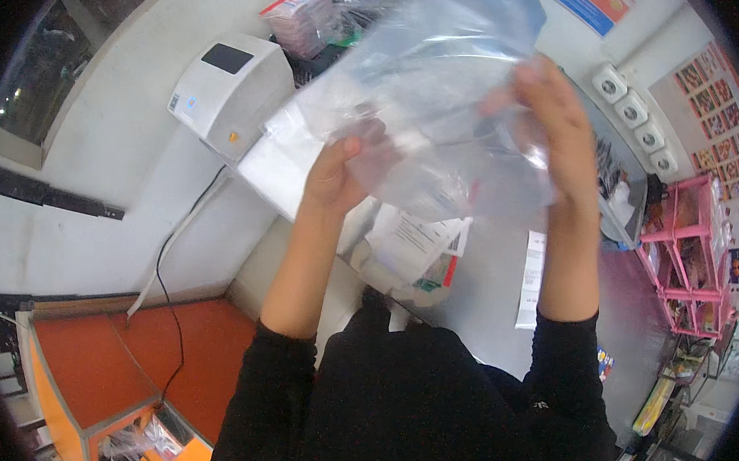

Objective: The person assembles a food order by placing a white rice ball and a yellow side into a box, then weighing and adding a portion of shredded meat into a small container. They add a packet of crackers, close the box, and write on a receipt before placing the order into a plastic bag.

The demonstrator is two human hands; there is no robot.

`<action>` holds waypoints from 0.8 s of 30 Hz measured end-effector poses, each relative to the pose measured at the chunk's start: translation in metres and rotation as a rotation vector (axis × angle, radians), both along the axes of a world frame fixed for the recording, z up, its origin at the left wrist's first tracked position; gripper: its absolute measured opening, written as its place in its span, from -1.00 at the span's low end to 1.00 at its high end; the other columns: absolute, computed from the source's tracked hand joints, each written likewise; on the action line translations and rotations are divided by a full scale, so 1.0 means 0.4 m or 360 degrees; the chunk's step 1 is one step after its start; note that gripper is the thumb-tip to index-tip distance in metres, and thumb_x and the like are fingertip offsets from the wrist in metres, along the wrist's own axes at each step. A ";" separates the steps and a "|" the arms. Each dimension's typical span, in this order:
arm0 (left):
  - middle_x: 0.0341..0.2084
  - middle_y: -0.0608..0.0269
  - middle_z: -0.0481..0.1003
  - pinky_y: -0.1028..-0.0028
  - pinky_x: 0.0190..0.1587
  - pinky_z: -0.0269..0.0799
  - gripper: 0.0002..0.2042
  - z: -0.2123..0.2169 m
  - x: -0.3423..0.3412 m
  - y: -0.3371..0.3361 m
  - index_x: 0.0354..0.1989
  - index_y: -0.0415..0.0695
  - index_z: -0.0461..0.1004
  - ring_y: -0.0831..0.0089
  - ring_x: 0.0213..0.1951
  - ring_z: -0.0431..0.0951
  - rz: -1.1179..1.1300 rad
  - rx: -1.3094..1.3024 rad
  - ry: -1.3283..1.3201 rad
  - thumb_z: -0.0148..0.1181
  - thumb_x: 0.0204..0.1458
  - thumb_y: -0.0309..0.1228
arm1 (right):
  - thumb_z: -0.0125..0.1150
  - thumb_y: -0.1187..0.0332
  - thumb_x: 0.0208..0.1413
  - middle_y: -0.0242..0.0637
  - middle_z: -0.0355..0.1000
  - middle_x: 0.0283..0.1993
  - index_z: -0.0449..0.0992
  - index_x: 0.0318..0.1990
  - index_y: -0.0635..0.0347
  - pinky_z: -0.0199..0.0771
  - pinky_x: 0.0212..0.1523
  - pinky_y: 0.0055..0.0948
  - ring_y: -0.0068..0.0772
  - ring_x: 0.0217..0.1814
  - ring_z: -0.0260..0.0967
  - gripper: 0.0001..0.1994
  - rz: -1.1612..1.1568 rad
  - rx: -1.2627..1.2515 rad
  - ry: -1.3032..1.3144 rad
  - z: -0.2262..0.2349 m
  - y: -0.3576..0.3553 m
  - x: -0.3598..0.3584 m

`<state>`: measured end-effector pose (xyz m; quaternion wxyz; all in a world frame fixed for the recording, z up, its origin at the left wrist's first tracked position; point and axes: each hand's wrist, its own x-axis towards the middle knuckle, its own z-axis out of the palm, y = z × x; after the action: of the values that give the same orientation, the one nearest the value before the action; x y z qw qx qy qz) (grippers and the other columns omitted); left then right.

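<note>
I hold up a large clear plastic bag [448, 90] in front of me with both hands. At its lower left edge my left hand [339, 173] grips it, the thumb outside and the fingers showing blurred through the film. My right hand [565, 128] is closed on the bag's right side, its fingertips smeared by motion. The film is crumpled and catches the light. Beneath it, printed papers [416, 242] lie over a whitish plastic bundle [388, 275] at the edge of the grey table [489, 303].
A white label printer [229, 92] stands at the left, with a pinkish packet [303, 20] behind it. On the table to the right lies a long paper slip [531, 280]. Pink racks [693, 253] and several wall sockets [630, 112] are farther right. An orange-red cabinet [112, 358] is lower left.
</note>
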<state>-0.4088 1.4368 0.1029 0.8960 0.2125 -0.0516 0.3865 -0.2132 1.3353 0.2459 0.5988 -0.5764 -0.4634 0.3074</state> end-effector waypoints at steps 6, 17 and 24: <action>-0.45 0.20 0.47 0.55 -0.40 0.42 -0.75 0.056 -0.017 -0.253 -0.30 -0.24 0.42 0.48 -0.45 0.49 -0.0223 0.0376 0.1113 0.26 -0.21 -0.50 | 0.12 0.32 0.04 -0.28 0.42 -0.28 0.34 -0.09 0.19 0.33 -0.26 -0.50 -0.48 -0.29 0.37 -0.71 -0.0688 -0.0412 -0.0317 -0.096 -0.263 0.237; -0.41 0.22 0.46 0.50 -0.23 0.31 -0.74 -0.119 0.133 -0.684 -0.36 -0.25 0.44 0.44 -0.30 0.43 -0.0023 0.0072 0.1544 0.32 -0.22 -0.40 | 0.23 0.32 -0.08 -0.43 0.32 -0.63 0.37 -0.59 0.27 0.22 -0.54 -0.60 -0.66 -0.58 0.22 -0.76 0.0619 -0.0701 -0.0280 -0.415 -0.590 0.062; -0.28 0.03 0.44 0.35 -0.14 0.34 -0.51 -0.150 -0.017 -0.683 -0.04 -0.24 0.30 0.22 -0.23 0.45 0.0831 0.0800 0.2715 0.25 -0.24 -0.46 | 0.10 0.43 -0.09 -0.40 0.34 -0.60 0.40 -0.57 0.26 0.21 -0.51 -0.54 -0.60 -0.54 0.20 -0.88 0.0131 -0.0443 -0.0676 -0.438 -0.674 0.293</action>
<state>-0.4157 1.1634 0.0429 0.4430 0.6179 0.5924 0.2664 -0.0959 1.0658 0.0706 0.3900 -0.6856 -0.5549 0.2643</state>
